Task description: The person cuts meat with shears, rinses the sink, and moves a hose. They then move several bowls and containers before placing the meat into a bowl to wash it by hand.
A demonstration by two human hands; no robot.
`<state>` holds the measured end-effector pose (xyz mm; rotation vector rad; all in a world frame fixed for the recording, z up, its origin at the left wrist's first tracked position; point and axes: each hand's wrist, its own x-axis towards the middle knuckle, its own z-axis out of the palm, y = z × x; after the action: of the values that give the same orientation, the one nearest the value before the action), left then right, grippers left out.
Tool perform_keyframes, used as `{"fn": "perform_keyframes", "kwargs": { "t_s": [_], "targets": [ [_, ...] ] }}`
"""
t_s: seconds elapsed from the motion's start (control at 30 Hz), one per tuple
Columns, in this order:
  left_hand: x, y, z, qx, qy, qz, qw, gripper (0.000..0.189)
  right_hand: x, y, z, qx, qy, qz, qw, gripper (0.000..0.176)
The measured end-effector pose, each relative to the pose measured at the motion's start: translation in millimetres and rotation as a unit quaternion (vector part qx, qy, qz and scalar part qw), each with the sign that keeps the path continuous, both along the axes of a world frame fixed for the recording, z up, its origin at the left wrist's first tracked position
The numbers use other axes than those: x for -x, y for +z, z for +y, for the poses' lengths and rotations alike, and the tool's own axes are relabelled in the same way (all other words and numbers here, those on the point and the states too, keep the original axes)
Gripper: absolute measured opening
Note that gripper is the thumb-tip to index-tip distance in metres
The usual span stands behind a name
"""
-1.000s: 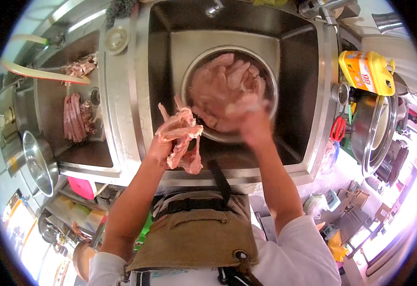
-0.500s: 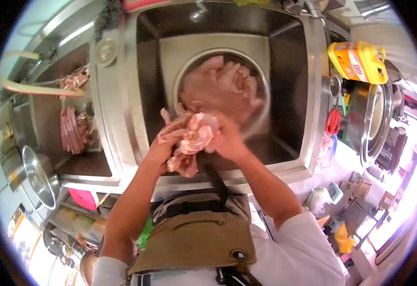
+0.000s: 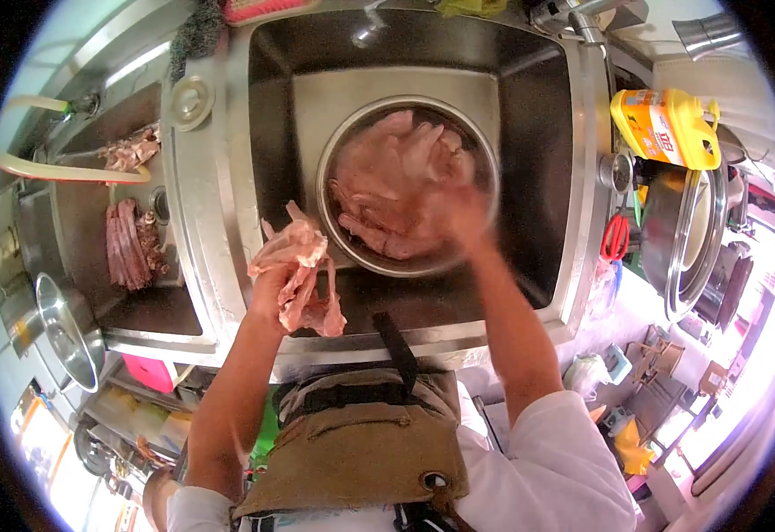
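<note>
My left hand [image 3: 270, 297] is closed on a bundle of raw meaty bones [image 3: 303, 275], pale pink with thin ends hanging down. It is over the near left part of the sink [image 3: 317, 84]. A round metal bowl [image 3: 327, 232] sits in that sink, full of raw meat pieces [image 3: 396, 168] in cloudy liquid. My right hand [image 3: 465, 217] is at the right side of the bowl, over or among the meat. Motion smears its fingers, so their shape and any contents cannot be made out.
In a second sink on the left lie long strips of raw meat [image 3: 126, 244] and a smaller meat pile [image 3: 132, 152], beside a hose [image 3: 77, 168]. A yellow jug [image 3: 667, 129], large pot [image 3: 693, 239] and red-handled tool [image 3: 615, 237] stand right. A faucet [image 3: 583, 22] is at the back.
My hands have separated. The left has moved slightly left with the meaty bones, while the right has let go of them and moved right to the bowl.
</note>
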<state>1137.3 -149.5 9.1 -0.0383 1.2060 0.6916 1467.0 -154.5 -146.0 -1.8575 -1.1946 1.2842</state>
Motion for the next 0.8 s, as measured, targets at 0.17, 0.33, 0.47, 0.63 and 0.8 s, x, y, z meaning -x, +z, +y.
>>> {"fn": "perform_keyframes", "kwargs": {
  "t_s": [0.17, 0.33, 0.47, 0.63, 0.8],
  "targets": [
    [-18.4, 30.4, 3.5, 0.107, 0.066, 0.078, 0.989, 0.014, -1.8, 10.6, 56.0, 0.143, 0.011, -0.09, 0.986, 0.041],
    [-8.0, 17.4, -14.4, -0.033, 0.023, -0.061, 0.997, 0.016, -1.1, -100.6, 9.8, -0.041, 0.29, -0.297, 0.909, 0.036],
    [-21.7, 27.3, -15.1, -0.075, 0.012, -0.048, 0.996, 0.018, -7.7, -49.9, -16.1, 0.0, 0.204, -0.079, 0.976, 0.03],
    [-34.1, 30.7, -19.1, -0.085, 0.0, -0.077, 0.993, 0.022, 18.2, 132.6, -11.6, 0.094, -0.008, 0.116, 0.989, 0.029],
    [-46.5, 43.6, -6.5, -0.061, -0.004, -0.013, 0.998, 0.034, 44.0, 175.4, -30.8, 0.054, -0.021, 0.158, 0.986, 0.032]
  ]
}}
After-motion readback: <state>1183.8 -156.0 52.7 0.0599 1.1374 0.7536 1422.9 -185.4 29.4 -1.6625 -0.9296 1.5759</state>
